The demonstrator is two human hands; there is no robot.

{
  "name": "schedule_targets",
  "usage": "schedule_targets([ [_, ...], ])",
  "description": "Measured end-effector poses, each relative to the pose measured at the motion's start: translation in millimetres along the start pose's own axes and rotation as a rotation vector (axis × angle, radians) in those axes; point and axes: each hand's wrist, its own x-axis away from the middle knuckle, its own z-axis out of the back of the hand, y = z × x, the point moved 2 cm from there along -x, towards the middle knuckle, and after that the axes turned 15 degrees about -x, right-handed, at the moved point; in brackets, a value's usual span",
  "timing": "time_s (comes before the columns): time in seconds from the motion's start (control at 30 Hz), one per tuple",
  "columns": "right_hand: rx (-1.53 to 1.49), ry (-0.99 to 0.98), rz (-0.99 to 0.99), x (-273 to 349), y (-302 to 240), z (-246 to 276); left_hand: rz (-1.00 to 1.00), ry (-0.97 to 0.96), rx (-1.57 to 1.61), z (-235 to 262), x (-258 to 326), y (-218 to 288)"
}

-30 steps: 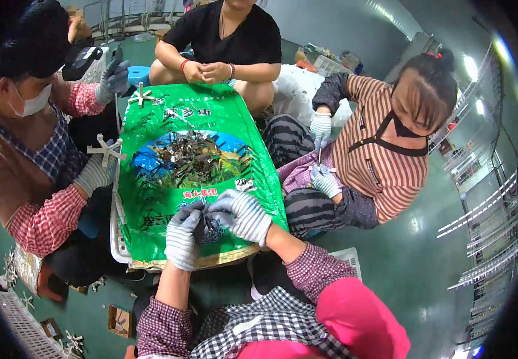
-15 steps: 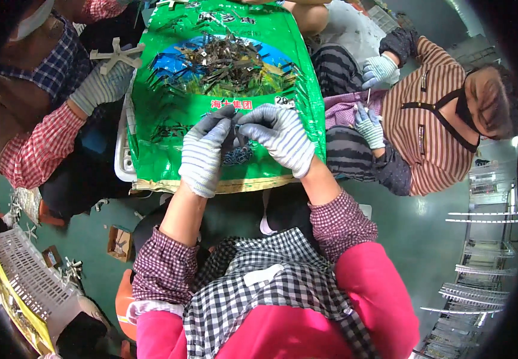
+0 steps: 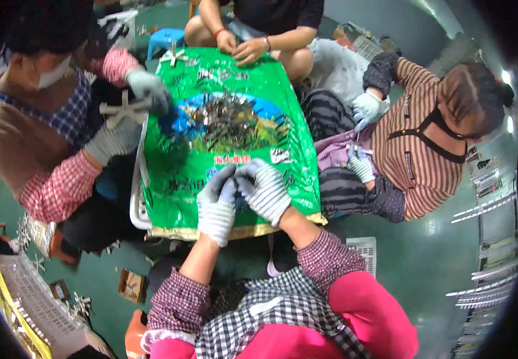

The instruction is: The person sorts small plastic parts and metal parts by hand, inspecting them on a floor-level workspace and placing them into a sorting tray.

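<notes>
While the view a second ago took in the whole group, the head has since tipped down and the two gloved hands now sit mid-picture, fingertips pinched together. The left hand (image 3: pixel 218 206) and right hand (image 3: pixel 265 190) each keep a closed grip on a small dark piece (image 3: pixel 235 186) between them, over the near end of the green sheet (image 3: pixel 178 170) covering the counter, with the heap of small metal parts (image 3: pixel 232 122) farther off.

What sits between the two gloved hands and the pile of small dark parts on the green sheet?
Nothing visible. The left hand and right hand meet over the near part of the green sheet; only bare sheet lies between them and the pile of small dark parts.
</notes>
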Motion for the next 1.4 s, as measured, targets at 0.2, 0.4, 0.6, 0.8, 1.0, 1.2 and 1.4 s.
schedule_targets([
  [0.2, -0.305, 0.068, -0.188, 4.5, 25.8, -7.7, -0.042, -0.044, 0.08, -3.0, -5.0, -5.6],
  [0.4, -0.596, 0.111, -0.223, -3.6, 34.7, -13.1, -0.152, 0.009, 0.039, -4.4, -8.4, 3.0],
  [0.6, -0.349, 0.022, -0.278, -3.4, 34.0, -8.0, -0.227, -0.009, -0.109, -5.6, -6.5, 3.8],
  [0.8, -0.211, 0.122, -0.14, 3.1, 23.4, -12.0, -0.125, 0.0, 0.022, -0.3, -5.1, 6.4],
  [1.0, -0.667, 0.167, -0.305, -3.4, 12.9, -11.6, -0.244, -0.01, 0.016, -1.0, -2.4, 1.6],
  [1.2, -0.7, 0.001, -0.213, -4.5, 20.4, -9.3, -0.242, -0.022, 0.024, -1.0, 3.3, 16.4],
  [1.4, -0.305, -0.108, -0.149, -51.1, 33.7, 34.2, 0.022, -0.07, 0.136, 9.2, 13.7, 22.7],
])
